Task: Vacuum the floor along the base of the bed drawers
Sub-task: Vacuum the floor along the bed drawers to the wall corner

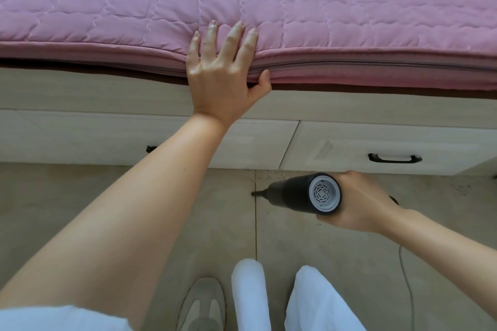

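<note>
Your right hand (360,201) grasps the handheld vacuum (304,193), nozzle on the floor just before the bed drawers (349,148). Your left hand (223,67), fingers released, braces above them. Risk: nozzle passes short of debris (269,175) at their base.

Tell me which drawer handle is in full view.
The right drawer's handle, above the vacuum. The left drawer's handle shows only one end beside the left forearm.

The mattress (107,8) lies on the bed, far in the scene, above the drawers (376,148). The left hand (223,72) rests on the mattress edge. Nearer, right, the right hand (360,201) holds the vacuum (304,193) over the floor (80,191) before the drawers.
</note>
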